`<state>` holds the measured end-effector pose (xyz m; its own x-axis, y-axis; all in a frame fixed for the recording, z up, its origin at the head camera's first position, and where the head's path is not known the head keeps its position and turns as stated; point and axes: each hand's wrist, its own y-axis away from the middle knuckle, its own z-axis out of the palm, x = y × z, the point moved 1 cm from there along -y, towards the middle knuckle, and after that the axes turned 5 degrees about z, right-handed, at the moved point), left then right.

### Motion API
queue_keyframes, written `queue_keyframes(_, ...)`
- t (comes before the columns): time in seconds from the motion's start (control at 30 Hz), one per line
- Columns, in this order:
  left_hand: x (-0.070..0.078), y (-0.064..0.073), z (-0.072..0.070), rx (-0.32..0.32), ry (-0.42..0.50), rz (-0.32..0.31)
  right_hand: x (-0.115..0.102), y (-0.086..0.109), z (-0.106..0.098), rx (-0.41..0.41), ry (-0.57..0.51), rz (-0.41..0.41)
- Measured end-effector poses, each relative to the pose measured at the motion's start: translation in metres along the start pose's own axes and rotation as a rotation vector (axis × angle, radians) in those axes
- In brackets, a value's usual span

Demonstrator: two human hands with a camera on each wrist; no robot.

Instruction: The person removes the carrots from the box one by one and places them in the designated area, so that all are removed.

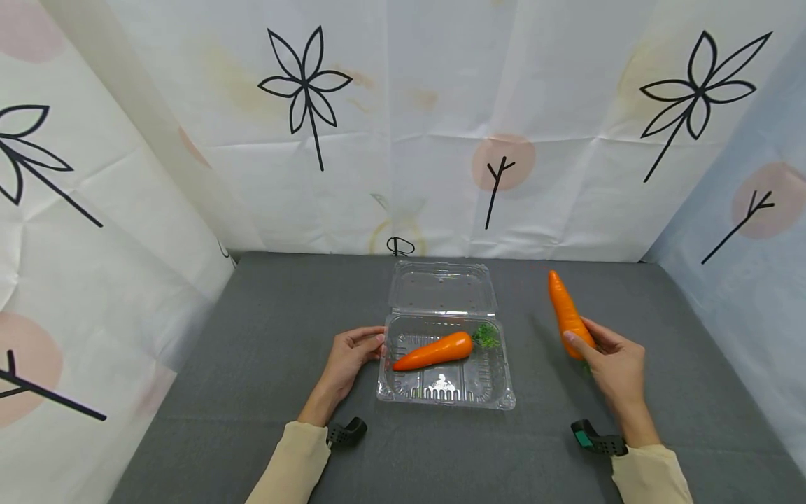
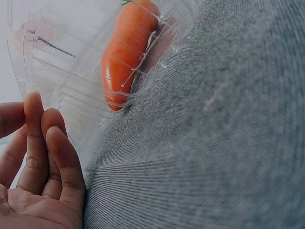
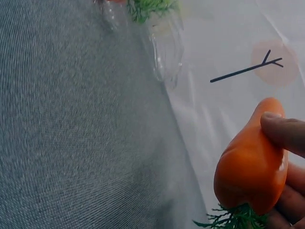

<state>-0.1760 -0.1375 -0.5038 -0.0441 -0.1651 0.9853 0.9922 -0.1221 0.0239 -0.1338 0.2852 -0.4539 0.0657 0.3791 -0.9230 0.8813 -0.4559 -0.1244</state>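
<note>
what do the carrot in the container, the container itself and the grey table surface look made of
Carrot: probably glossy plastic, given bright highlights and smooth, even orange.
Container: thin, shiny clear plastic, judging by its see-through, ribbed walls.
Grey surface: apparently matte woven fabric, with fine ribbing visible.

Creased white walls (image 1: 434, 63) — printed with black flowers (image 1: 305, 85) and peach discs (image 1: 520, 155) — border a grey tabletop (image 1: 302, 294).

No text, label, brand or number can be read, neither on the clear container (image 1: 462, 378) near 5 o'clock nor on the backdrop (image 1: 428, 70) at 12 o'clock
</note>
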Motion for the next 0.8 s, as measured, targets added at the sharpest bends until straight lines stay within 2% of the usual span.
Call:
queue_keyframes(0.13,0.0,0.0,0.0,-0.002,0.001,-0.001,0.005,-0.005,0.002,0.022,0.074,0.032)
queue_keyframes(0.47,-0.001,-0.001,-0.001,0.002,0.003,-0.008,0.013,-0.02,0.01,0.001,0.287,0.089)
queue_keyframes(0.8,-0.003,-0.001,-0.002,0.009,-0.015,-0.002,0.016,-0.034,0.021,-0.014,0.38,0.078)
